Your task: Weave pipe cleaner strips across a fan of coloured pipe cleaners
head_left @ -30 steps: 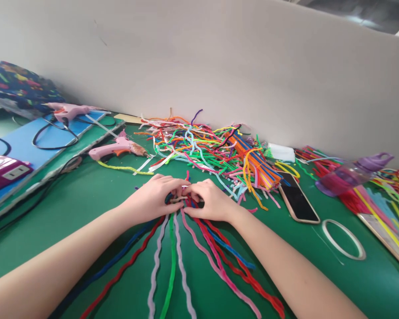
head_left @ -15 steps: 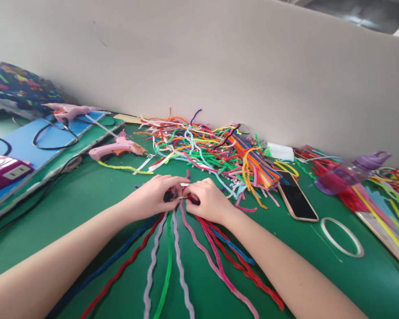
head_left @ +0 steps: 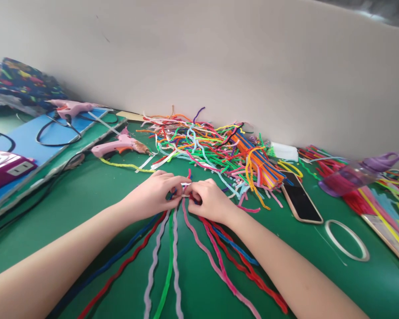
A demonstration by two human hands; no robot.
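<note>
Long fuzzy pipe cleaners fan out toward me over the green table (head_left: 99, 248). Among them are a blue one (head_left: 119, 252), a red one (head_left: 115, 277), a green one (head_left: 168, 266), two pale lilac ones and a pink one (head_left: 199, 246). Their far ends gather between my two hands. My left hand (head_left: 156, 192) is closed in a pinch at the gathered ends. Close beside it, my right hand (head_left: 211, 199) pinches the same spot from the right. A short white piece shows between the fingertips; the fingers partly hide how the ends join.
Behind my hands lies a tangled heap of pipe cleaners (head_left: 202, 146). Two pink glue guns, one on the table (head_left: 115, 146), one on a blue board (head_left: 71, 107), trail cords at left. At right are a phone (head_left: 302, 201), a tape ring (head_left: 365, 250) and a purple bottle (head_left: 349, 177).
The view has shifted slightly, so most things sit a little further right. Both hands still pinch the gathered ends, with small finger movements; the right fingertips look slightly shifted.
</note>
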